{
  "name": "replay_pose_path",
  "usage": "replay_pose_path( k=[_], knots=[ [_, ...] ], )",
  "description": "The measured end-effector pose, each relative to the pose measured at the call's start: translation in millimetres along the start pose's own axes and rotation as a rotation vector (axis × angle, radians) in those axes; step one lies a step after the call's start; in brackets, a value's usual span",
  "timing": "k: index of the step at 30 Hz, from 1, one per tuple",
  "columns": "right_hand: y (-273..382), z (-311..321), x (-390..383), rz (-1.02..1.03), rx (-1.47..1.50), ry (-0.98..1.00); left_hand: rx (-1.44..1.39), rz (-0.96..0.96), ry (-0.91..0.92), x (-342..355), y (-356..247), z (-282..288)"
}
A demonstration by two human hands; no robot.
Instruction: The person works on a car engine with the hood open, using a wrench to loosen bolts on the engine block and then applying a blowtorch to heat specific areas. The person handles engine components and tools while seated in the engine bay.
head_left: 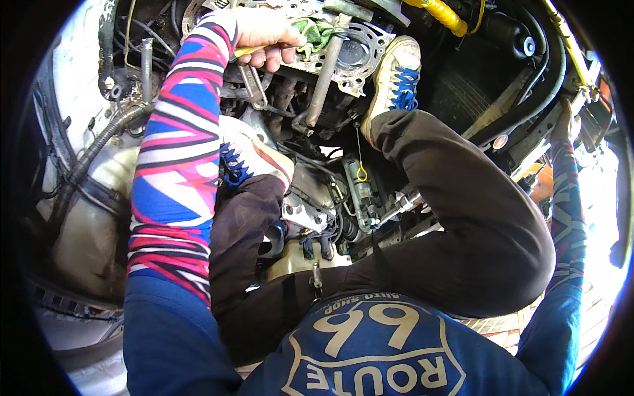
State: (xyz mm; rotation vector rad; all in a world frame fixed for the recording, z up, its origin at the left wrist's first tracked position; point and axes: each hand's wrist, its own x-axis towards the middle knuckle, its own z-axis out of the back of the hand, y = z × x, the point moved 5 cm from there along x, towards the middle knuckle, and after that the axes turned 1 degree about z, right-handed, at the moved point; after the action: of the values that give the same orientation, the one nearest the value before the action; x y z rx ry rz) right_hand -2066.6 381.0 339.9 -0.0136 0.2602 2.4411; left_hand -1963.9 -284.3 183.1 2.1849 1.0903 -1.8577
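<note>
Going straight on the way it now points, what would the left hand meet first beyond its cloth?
Past the green cloth, the left hand would probably meet the grey metal tube slanting across the engine block, though depth is unclear.

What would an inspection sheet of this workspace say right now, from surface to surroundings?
Surface: engine block, stained metal, with a round cylinder bore exposed.
Things: green cloth over the block, against the left hand; metal wrench just below that hand's fingers, whether held is unclear.
Clutter: metal pipe slanting across the block; thin rod with a yellow ring farther down.
Hands: left curled, apparently on the cloth; right hand near the right rim, grip unclear.
Cables: ribbed black hose at left; yellow sleeved line at top.
Surroundings: vehicle parts all around the person's dark-trousered legs.
</note>
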Motion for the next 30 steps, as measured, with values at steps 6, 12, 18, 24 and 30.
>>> replay_pose_path(
  k=[6,12,18,24,30],
  knots=[
    [8,-1,-10,-0.013,0.193,0.115,0.074,0.022,-0.102,-23,14,18],
    [-3,-7,12,0.046,0.059,0.096,0.046,-0.046,-0.2,-66,18,38],
    [-18,-15,49,0.104,-0.059,0.068,0.048,0.004,-0.371,-87,17,27],
    [-17,-31,62,0.285,0.017,0.257,-0.04,0.036,-0.476,-86,43,-1],
    [-9,-48,50,0.407,-0.154,0.174,-0.241,-0.073,-0.837,-72,85,-41]
  ],
)
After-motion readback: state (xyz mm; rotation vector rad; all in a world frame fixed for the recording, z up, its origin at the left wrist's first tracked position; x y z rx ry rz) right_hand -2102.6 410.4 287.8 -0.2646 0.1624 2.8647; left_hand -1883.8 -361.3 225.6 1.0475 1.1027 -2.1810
